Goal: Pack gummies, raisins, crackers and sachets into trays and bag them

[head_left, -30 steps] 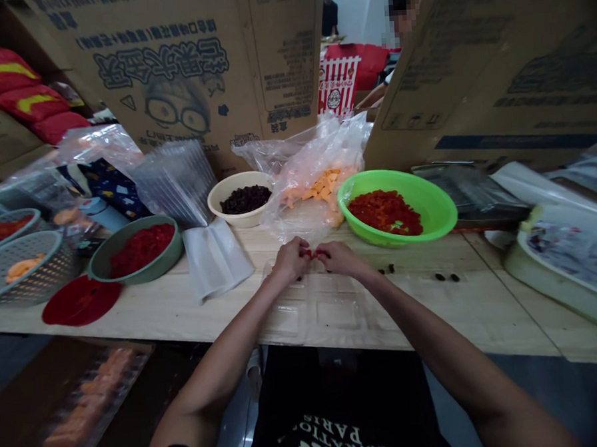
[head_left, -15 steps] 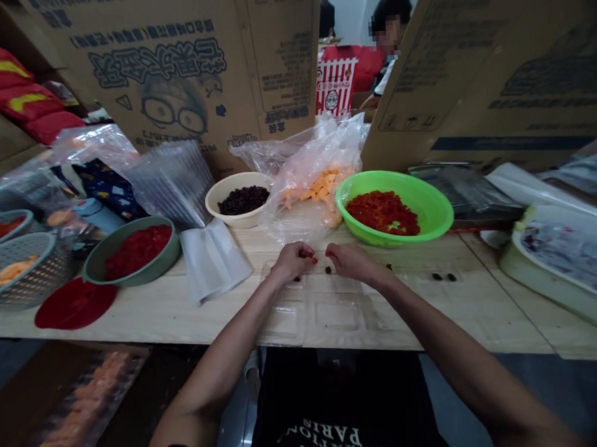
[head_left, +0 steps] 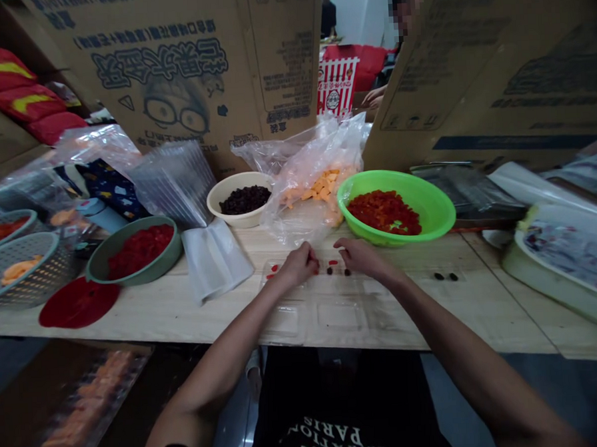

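Note:
My left hand (head_left: 300, 263) is closed over the clear plastic trays (head_left: 339, 313), with a bit of red at its fingertips. My right hand (head_left: 357, 255) hovers over the neighbouring tray, fingers curled; whether a piece is between them is too small to tell. A red piece (head_left: 333, 262) and dark pieces (head_left: 330, 271) lie in the tray between my hands. More red pieces (head_left: 274, 268) are left of my left hand. Behind my right hand stands a green bowl (head_left: 435, 206) of red-orange pieces. Behind my left hand lies a clear bag (head_left: 298, 217) with orange cubes.
A cream bowl (head_left: 243, 220) holds dark pieces. To the left are a grey-green bowl (head_left: 145, 270) of red pieces, a red lid (head_left: 77, 305) and folded plastic (head_left: 215, 261). A white tub (head_left: 546, 274) stands right; cardboard boxes (head_left: 280, 64) rise behind.
My left hand has moved slightly right and down. My right hand has shifted slightly right, and a red piece now shows in the tray between them. The person behind has moved right.

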Demonstrator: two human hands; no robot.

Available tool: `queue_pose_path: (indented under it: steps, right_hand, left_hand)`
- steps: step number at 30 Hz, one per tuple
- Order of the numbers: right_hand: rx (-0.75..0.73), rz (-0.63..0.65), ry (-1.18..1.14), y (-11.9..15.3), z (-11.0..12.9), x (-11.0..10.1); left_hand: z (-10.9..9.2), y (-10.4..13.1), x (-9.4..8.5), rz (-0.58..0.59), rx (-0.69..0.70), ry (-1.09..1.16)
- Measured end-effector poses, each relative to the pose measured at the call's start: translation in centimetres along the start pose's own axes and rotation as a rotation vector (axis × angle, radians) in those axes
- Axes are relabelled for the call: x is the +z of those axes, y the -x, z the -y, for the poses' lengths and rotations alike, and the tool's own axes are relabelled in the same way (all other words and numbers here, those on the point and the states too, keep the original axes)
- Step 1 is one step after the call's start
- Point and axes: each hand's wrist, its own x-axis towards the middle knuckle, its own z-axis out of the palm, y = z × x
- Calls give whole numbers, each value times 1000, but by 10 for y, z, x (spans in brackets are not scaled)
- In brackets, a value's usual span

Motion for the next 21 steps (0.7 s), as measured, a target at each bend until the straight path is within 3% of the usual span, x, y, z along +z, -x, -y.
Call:
queue_pose_path:
  steps: [5,11,16,21]
  right_hand:
    - [-7,53,70,11,13,-2]
    - [-23,22,97,12,30,7]
    - [-11,-22,1,11,13,3]
    - [142,-78,-306,11,-16,-5]
  left_hand:
    - [2,-11,-12,-50,-28,-133]
    - [-5,-21,-5,62,25,-234]
    - [0,-24,-5,78,3,-230]
    - [1,-13,-12,7,-66,-195]
